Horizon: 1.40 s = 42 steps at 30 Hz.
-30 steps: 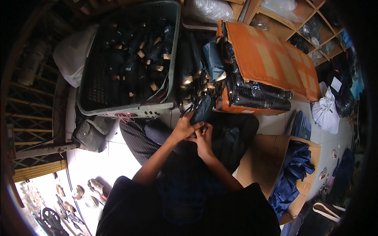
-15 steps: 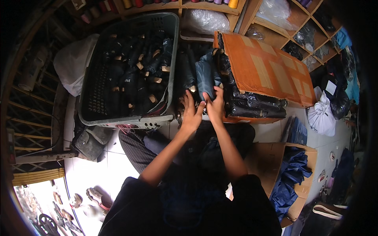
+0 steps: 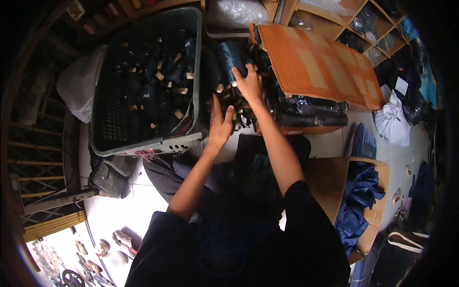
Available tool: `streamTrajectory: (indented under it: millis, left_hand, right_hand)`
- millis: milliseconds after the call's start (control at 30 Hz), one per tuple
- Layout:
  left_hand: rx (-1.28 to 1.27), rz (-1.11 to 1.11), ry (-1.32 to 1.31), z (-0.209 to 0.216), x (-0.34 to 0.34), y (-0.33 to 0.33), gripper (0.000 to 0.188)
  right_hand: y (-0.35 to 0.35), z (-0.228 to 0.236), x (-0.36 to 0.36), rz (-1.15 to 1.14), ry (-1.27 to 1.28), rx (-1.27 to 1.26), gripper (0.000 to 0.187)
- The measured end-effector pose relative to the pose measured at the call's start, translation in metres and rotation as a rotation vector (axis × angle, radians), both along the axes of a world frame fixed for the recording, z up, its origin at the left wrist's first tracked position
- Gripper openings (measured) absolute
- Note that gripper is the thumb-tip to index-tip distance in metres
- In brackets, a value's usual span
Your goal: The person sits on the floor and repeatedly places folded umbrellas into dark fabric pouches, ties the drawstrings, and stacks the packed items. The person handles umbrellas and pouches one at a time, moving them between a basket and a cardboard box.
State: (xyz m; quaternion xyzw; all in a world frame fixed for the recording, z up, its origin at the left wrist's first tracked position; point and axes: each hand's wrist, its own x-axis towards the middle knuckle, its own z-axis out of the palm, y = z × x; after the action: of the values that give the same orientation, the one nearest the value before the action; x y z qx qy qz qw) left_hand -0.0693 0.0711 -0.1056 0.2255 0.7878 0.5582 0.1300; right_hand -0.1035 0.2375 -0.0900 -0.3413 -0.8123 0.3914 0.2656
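Observation:
My right hand (image 3: 250,85) is at the near end of a dark blue folded umbrella (image 3: 231,56), thumb on top and fingers curled along its right side. That umbrella lies lengthwise on a pile of dark folded umbrellas (image 3: 211,67) between the basket and the orange carton. Below and to the left, my left hand (image 3: 220,128) is open, fingers stretched and thumb apart, next to the pile's pale handle ends. It holds nothing. The underside of the right hand's grip is hidden.
A dark green plastic basket (image 3: 146,147) full of folded umbrellas stands at left. To the right are an orange carton (image 3: 321,64), black plastic-wrapped bundles (image 3: 313,112), and an open carton (image 3: 322,184) with blue cloth (image 3: 356,203). Wooden shelves (image 3: 330,28) stand behind.
The umbrella and my right hand have moved farther away onto the pile. My left hand has come off the umbrella and sits nearer and left. The view has shifted slightly.

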Motion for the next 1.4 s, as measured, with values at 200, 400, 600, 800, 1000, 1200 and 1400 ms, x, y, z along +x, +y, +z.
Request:
streamTrajectory:
  millis: [200,400,600,800,1000,1200,1400]
  left_hand:
    - [-0.017,-0.069,0.025,-0.026,0.048,-0.061,0.040]
    - [-0.282,-0.353,-0.047,-0.052,0.135,-0.052,0.038]
    - [-0.305,-0.424,0.092,-0.091,0.125,-0.033,0.037]
    - [0.137,-0.282,-0.514,-0.078,0.085,-0.048,0.028]
    - [0.309,-0.125,-0.523,-0.021,0.063,-0.066,0.033]
    - [0.461,-0.165,-0.569,0.018,0.064,-0.072,0.021]
    - [0.280,-0.091,-0.405,0.023,0.059,-0.080,0.021]
  right_hand:
    - [-0.026,0.006,0.079,0.220,0.222,-0.030,0.046]
    - [-0.032,-0.014,0.244,0.257,-0.185,-0.067,0.025]
    - [-0.049,-0.039,0.308,0.190,-0.423,0.130,0.032]
    - [-0.031,-0.022,0.311,0.247,-0.200,-0.044,0.031]
    - [-0.036,0.006,0.296,0.319,-0.307,0.201,0.035]
    - [-0.078,0.037,0.235,0.474,0.032,-0.011,0.052]
    - [-0.083,0.008,0.216,0.499,0.059,-0.133,0.030]
